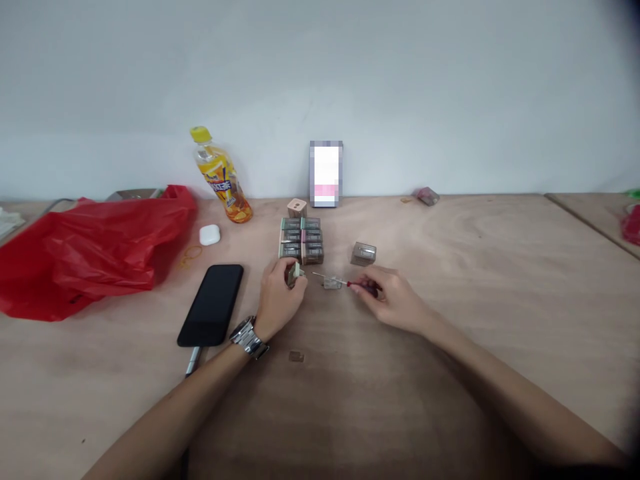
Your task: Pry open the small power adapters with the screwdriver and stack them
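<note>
My left hand (283, 293) is closed around a small block with a pale green top (296, 271), which looks like a pencil sharpener; the fingers partly hide it. My right hand (390, 297) grips the red handle of a thin screwdriver (349, 284), its metal shaft pointing left toward the held block. Under the shaft, a small clear plastic piece (332, 283) lies on the table. Just beyond my left hand stand several smoky, see-through boxes (313, 243) in two columns. Behind them sits a pinkish box with two holes on top (297, 207).
A smoky box (363, 253) sits beyond my right hand. Leftward lie a black phone (213, 303), a white case (209, 235), a drink bottle (223, 177) and a red bag (110, 247). A lit phone (326, 173) leans on the wall. A small flat piece (297, 357) lies nearer me.
</note>
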`<action>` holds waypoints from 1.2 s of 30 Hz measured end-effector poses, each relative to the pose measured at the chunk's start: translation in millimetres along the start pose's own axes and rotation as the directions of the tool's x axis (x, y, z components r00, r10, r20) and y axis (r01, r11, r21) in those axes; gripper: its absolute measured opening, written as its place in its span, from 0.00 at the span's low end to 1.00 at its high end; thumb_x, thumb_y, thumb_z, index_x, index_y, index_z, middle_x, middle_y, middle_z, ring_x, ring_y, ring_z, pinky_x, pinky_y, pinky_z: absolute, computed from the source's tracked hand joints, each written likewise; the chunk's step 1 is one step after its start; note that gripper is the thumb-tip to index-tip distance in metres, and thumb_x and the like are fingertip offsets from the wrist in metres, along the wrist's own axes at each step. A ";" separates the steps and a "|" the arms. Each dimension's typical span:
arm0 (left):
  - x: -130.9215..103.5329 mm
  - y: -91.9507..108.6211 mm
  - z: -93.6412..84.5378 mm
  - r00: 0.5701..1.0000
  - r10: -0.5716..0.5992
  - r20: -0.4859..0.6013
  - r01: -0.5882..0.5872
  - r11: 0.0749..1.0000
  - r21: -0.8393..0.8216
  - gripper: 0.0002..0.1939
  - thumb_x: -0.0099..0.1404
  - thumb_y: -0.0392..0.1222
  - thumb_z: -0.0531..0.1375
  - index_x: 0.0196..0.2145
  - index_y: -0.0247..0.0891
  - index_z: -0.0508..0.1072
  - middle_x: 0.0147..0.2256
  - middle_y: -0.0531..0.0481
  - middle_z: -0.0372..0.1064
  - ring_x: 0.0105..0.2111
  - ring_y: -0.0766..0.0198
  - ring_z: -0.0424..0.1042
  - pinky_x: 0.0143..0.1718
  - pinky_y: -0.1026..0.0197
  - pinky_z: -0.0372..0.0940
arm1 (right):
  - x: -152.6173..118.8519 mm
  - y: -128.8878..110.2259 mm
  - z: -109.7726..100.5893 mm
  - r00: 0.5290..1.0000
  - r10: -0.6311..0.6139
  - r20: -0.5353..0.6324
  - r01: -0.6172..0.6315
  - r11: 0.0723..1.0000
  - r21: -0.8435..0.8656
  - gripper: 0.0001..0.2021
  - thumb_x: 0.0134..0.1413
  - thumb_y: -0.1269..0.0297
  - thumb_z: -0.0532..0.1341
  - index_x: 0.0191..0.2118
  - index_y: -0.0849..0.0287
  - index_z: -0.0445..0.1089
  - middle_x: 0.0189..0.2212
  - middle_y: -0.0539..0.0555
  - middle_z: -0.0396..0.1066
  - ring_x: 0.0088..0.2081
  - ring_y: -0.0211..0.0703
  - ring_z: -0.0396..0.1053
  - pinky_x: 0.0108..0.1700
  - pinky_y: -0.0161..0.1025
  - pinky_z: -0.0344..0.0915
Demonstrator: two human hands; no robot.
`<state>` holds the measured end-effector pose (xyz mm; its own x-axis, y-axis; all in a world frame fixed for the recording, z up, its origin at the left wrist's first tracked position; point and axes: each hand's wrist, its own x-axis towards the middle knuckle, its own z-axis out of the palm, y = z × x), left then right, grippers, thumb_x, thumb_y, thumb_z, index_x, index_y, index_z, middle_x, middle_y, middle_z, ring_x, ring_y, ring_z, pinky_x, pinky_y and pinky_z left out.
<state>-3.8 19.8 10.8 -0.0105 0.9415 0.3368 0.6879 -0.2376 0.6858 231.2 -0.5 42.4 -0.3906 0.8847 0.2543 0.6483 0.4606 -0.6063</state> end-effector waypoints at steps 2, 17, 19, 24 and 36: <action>-0.4 1.4 -0.1 0.999 0.026 0.027 -0.025 1.000 -0.006 0.15 0.57 0.34 0.57 0.44 0.36 0.70 0.38 0.47 0.69 0.36 0.59 0.67 0.41 0.56 0.63 | -10.4 0.6 -3.1 0.998 0.038 0.045 -0.040 0.998 0.043 0.08 0.60 0.64 0.57 0.31 0.60 0.68 0.25 0.50 0.68 0.24 0.35 0.62 0.25 0.34 0.56; -0.2 0.9 2.2 0.994 0.065 0.083 -0.068 0.997 0.040 0.16 0.58 0.34 0.58 0.45 0.35 0.70 0.39 0.46 0.69 0.40 0.56 0.68 0.44 0.54 0.64 | -44.0 22.3 -16.9 0.980 0.191 0.063 -0.200 0.960 0.197 0.11 0.60 0.60 0.58 0.32 0.60 0.74 0.25 0.51 0.71 0.24 0.36 0.61 0.25 0.34 0.55; -0.4 1.9 1.6 0.994 0.067 0.088 -0.071 0.996 0.049 0.16 0.58 0.34 0.58 0.45 0.35 0.70 0.39 0.45 0.69 0.40 0.56 0.68 0.45 0.54 0.64 | -45.7 24.7 -13.3 0.980 0.193 0.058 -0.201 0.959 0.202 0.11 0.60 0.59 0.58 0.32 0.60 0.75 0.25 0.51 0.72 0.24 0.36 0.62 0.25 0.34 0.56; -1.0 5.0 0.3 0.993 0.072 0.093 -0.077 0.996 0.046 0.16 0.58 0.34 0.58 0.45 0.35 0.69 0.39 0.45 0.69 0.40 0.56 0.68 0.44 0.53 0.64 | -47.8 29.7 -5.8 0.986 0.165 0.014 -0.165 0.971 0.174 0.10 0.59 0.61 0.59 0.34 0.59 0.75 0.27 0.52 0.75 0.25 0.36 0.65 0.25 0.33 0.58; -0.5 4.3 0.0 0.995 0.060 0.085 -0.061 0.998 0.007 0.15 0.57 0.33 0.57 0.44 0.36 0.69 0.37 0.47 0.68 0.38 0.58 0.68 0.42 0.55 0.65 | -45.9 30.8 -12.0 0.999 -0.014 0.039 0.005 0.975 0.224 0.06 0.58 0.64 0.60 0.34 0.58 0.74 0.30 0.54 0.73 0.32 0.42 0.69 0.33 0.39 0.65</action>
<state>-0.9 18.4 13.6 0.0920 0.9425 0.3213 0.6925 -0.2924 0.6595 276.9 -26.0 21.1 -0.4251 0.8746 0.2330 0.4833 0.4370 -0.7586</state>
